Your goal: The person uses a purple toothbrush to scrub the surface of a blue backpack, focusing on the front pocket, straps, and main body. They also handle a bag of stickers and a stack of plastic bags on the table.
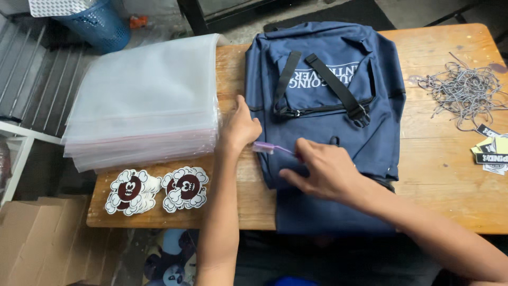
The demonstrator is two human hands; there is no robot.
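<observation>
A navy blue backpack [323, 100] lies flat on a wooden table [444, 180], its front with black straps and white lettering facing up. My left hand [241, 127] rests on the backpack's left edge, fingers bent against the fabric. My right hand [323, 169] hovers over the lower middle of the bag and pinches a small purple toothbrush-like tool [270, 148], whose head points left toward my left hand.
A thick stack of clear plastic bags [143, 100] fills the table's left end. Two piles of cloud-shaped stickers [156, 190] lie near the front edge. Grey strings [465, 92] and card tags [489, 151] sit at right. A blue basket [100, 24] and cardboard boxes [39, 238] stand on the floor.
</observation>
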